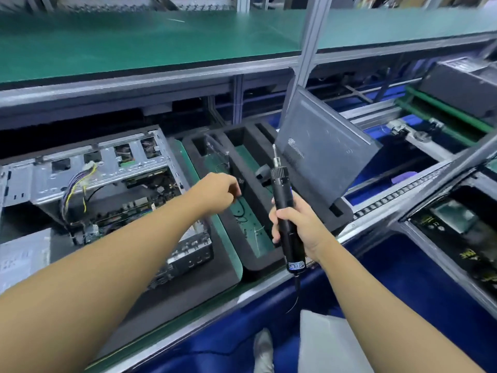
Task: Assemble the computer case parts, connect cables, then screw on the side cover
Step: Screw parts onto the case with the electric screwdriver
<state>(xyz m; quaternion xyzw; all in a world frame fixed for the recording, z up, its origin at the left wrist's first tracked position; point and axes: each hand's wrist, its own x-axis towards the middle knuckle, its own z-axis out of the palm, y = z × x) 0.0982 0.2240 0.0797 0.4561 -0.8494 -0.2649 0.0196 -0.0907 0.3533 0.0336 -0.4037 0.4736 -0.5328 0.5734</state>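
Grips a black electric screwdriver [283, 203] in the right hand [295, 227], with fingers wrapped round the barrel, the bit upward and the cord trailing down from the base. Reaches the left hand [219, 193] out over the black foam tray [262, 265], with fingers curled inward; cannot tell whether pinching anything small. Holds the 2 hands apart, near each other above the tray. Looks down on the open computer case [88, 168] at the left, lying on its side on a dark foam pad [188, 281], with the board exposed and a bundle of coloured cables [72, 189] hanging from the metal frame. Finds the grey side cover [322, 154] off the case, standing tilted in a slot at the far right end of the tray, just behind the screwdriver's bit. Sees thin black wires [240, 211] on the green floor of the tray's long compartment. Faces a green shelf [134, 44] above and a roller track [398, 193] to the right.
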